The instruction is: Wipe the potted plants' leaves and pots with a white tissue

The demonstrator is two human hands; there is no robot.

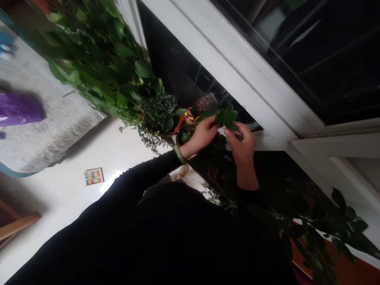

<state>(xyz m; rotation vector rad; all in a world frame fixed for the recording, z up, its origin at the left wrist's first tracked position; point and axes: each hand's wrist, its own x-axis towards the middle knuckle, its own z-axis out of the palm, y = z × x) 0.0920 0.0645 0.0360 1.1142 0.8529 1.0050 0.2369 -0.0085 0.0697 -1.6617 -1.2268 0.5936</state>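
Observation:
My left hand (203,134), with a green bangle (180,154) at its wrist, is closed on the edge of a glossy green leaf cluster (227,117). On the other side of those leaves is my right hand (242,145), its thumb and fingers pinched together. A small crumpled white tissue (222,130) shows by the right thumb, just under the leaves. The right fingertips are partly hidden by foliage. Below and left of my left hand a dark pot holds a small green plant (186,136).
Dense leafy plants (117,69) crowd the left of the window frame (242,73). A dark-leaved plant (318,230) spreads at lower right. A colourful book or box (94,176) lies on the pale floor. A purple bag (15,108) rests on a grey-covered surface (66,113).

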